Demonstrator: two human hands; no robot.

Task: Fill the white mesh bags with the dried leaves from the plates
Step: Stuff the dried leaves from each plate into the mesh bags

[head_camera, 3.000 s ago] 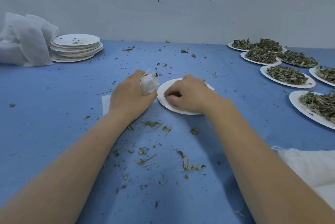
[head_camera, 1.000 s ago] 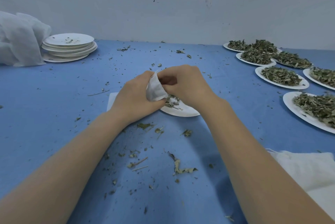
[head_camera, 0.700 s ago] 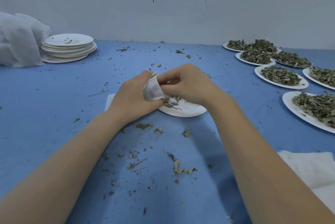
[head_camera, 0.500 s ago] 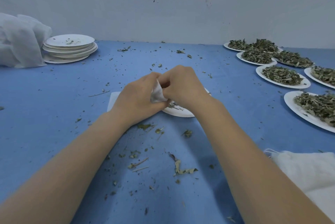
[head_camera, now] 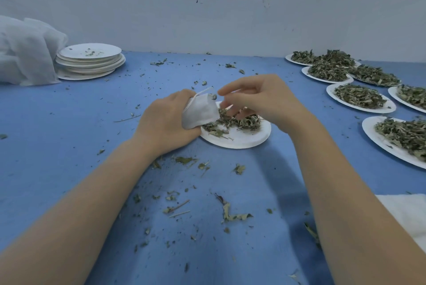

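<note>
My left hand (head_camera: 164,121) grips a small white mesh bag (head_camera: 200,113) by its neck, and the bag's drawstring sticks up at the top. The bag leans over the left edge of a white plate (head_camera: 242,140) that holds a thin heap of dried leaves (head_camera: 237,121). Just right of the bag's mouth, my right hand (head_camera: 262,100) hovers over those leaves. Its fingers are loosely bent and apart, and I see nothing held between them.
Several plates heaped with dried leaves (head_camera: 359,98) line the right side. At the back left sit a stack of emptied plates (head_camera: 90,61) and a pile of white bags (head_camera: 25,54). More white cloth (head_camera: 408,213) lies at the lower right. Leaf scraps (head_camera: 230,214) litter the blue table.
My right hand has drawn back from the bag's mouth toward the right and opened, uncovering the leaves on the plate. The left hand still holds the bag in about the same place.
</note>
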